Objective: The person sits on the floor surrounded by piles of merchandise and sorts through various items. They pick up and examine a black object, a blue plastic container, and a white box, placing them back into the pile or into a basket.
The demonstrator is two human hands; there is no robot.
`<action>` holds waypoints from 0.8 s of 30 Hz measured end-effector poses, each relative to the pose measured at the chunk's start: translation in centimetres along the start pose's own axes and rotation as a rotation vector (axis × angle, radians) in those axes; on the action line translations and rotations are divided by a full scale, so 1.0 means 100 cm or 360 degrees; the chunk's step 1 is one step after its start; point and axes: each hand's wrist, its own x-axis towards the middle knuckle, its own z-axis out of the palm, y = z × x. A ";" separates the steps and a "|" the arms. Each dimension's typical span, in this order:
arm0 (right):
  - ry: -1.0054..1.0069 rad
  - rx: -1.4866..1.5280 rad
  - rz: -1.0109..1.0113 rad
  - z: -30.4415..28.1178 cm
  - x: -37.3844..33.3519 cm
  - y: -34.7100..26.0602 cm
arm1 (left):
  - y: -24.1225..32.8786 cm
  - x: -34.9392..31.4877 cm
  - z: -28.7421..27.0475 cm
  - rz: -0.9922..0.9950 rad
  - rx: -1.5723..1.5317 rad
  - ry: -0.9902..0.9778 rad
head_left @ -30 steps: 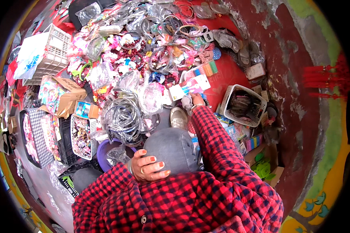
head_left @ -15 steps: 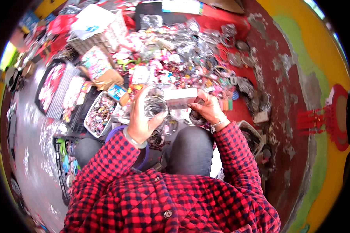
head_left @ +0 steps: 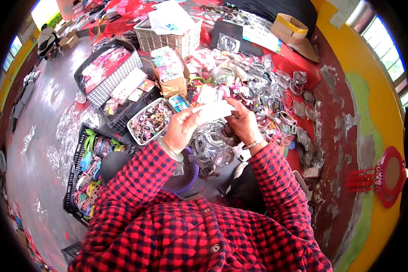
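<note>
Between my two hands is a small white box [head_left: 214,110], pale and overexposed. My left hand [head_left: 184,129] pinches its left end, thumb on top. At its right end, my right hand [head_left: 245,124] grips it between thumb and fingers. A dark bundle [head_left: 230,136] shows under my right palm; whether that hand holds it too, I cannot tell. Below the box are several round hoops in clear plastic [head_left: 211,147]; what supports them is hidden. A purple basin [head_left: 186,176] stands below my left wrist, partly covered by my sleeve.
A heap of bagged hair accessories [head_left: 263,90] spreads over red cloth ahead. Left of my hands are a white basket of small hair ties [head_left: 138,131], an open cardboard box [head_left: 173,86] and a black crate [head_left: 70,192]. Another person [head_left: 47,41] crouches far left.
My left hand has come onto the white box; the plastic-wrapped hoops that were against it now show below the hands. The view has shifted left, and the box looks turned.
</note>
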 end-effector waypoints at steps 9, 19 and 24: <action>-0.0361 0.1005 0.0388 0.079 0.014 -0.003 | -0.015 0.000 -0.063 0.1017 0.1452 0.0335; -0.0278 0.1195 0.0375 0.084 0.031 0.016 | -0.036 0.012 -0.062 0.0845 0.1270 0.0270; -0.0253 0.1228 0.0254 0.073 0.030 0.015 | -0.035 0.021 -0.049 0.1000 0.1367 0.0211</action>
